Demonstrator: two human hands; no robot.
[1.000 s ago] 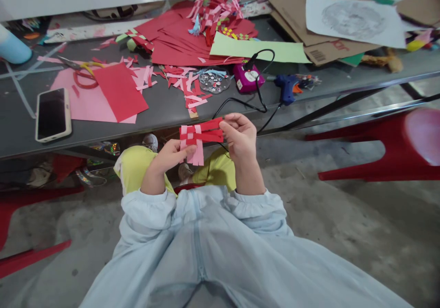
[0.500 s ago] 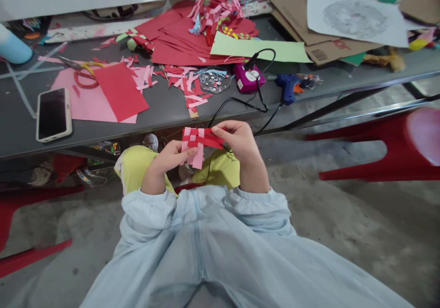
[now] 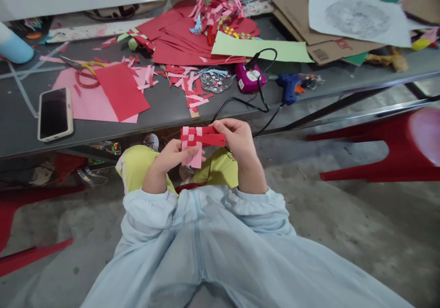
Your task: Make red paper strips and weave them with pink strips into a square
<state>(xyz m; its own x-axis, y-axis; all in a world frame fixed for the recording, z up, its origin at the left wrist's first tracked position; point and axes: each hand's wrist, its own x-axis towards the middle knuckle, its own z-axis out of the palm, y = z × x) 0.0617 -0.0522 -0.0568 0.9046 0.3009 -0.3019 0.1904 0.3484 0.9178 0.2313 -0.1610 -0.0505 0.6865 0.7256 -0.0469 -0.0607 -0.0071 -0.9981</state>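
Between my hands, over my lap, is a small piece of woven paper strips [image 3: 191, 137], pink ones running up and down and red ones across. My left hand [image 3: 173, 156] pinches its lower left part, thumb on top and fingers mostly underneath. The loose pink ends hang below that thumb. At the right, my right hand [image 3: 236, 136] holds the end of the upper red paper strip [image 3: 208, 129] between thumb and forefinger. A lower red strip end juts out just beneath it, near the thumb.
On the grey table [image 3: 20, 134] lie a phone [image 3: 54, 114], scissors [image 3: 86, 75], red sheets [image 3: 178, 37], paper scraps [image 3: 188, 85], a purple box [image 3: 250, 76] with a black cable, and a blue glue gun [image 3: 288, 88]. Red stools [image 3: 371, 161] stand on both sides.
The red strip ends at the right have spread slightly apart, the lower one showing more fully. My right hand has shifted a little; my left hand keeps its pinch.
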